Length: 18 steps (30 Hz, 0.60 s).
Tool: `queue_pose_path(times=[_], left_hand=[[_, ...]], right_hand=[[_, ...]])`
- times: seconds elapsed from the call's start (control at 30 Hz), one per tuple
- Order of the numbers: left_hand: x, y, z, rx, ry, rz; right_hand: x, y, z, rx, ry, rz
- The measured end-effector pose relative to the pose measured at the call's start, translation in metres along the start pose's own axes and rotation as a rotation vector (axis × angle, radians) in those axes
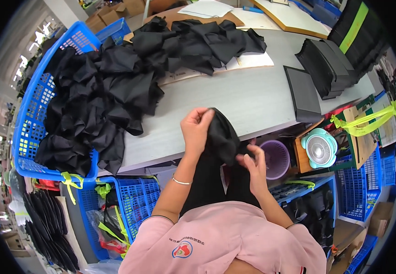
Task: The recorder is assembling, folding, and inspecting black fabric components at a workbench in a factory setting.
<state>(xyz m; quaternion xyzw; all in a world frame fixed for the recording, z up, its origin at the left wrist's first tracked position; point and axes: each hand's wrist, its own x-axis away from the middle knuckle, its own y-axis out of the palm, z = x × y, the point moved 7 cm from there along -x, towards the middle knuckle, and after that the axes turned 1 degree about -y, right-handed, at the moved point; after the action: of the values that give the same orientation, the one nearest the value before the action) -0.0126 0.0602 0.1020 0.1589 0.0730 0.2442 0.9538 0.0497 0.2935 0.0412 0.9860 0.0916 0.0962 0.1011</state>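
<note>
My left hand (195, 129) pinches the upper edge of a black fabric piece (224, 138) between thumb and fingertips, just over the table's front edge. The cloth hangs down in front of my dark trousers. At its lower right side, my right hand (255, 170) has its bent fingertips on the cloth; its exact grip is partly lost against the dark background. To the left, a large heap of crumpled black fabric pieces (102, 86) spills from a blue basket (24, 132) across the grey table (198, 93).
Stacked flat black pieces (328, 66) stand at the table's right, with a single dark panel (302, 93) beside them. Below the edge are a purple bin (275, 160) and a turquoise fan (320, 150). Blue crates (138, 201) flank me on both sides.
</note>
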Motion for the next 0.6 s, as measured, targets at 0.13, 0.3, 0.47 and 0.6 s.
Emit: queue_pose_path(times=[0.13,0.3,0.47,0.6], left_hand=[[0.055,0.040,0.004,-0.301,-0.011,-0.277],[0.079,0.045,0.021,-0.305,0.111,-0.375],[0.070,0.008,0.014,-0.420,0.294,-0.296],[0.073,0.009,-0.016,0.309,-0.345,-0.445]], right_hand=[[-0.008,0.030,-0.069,0.479,-0.538,0.113],[-0.038,0.012,-0.017,0.103,0.102,-0.088],[0.004,0.042,-0.012,-0.514,0.333,-0.338],[0.011,0.042,-0.023,-0.513,0.293,-0.435]])
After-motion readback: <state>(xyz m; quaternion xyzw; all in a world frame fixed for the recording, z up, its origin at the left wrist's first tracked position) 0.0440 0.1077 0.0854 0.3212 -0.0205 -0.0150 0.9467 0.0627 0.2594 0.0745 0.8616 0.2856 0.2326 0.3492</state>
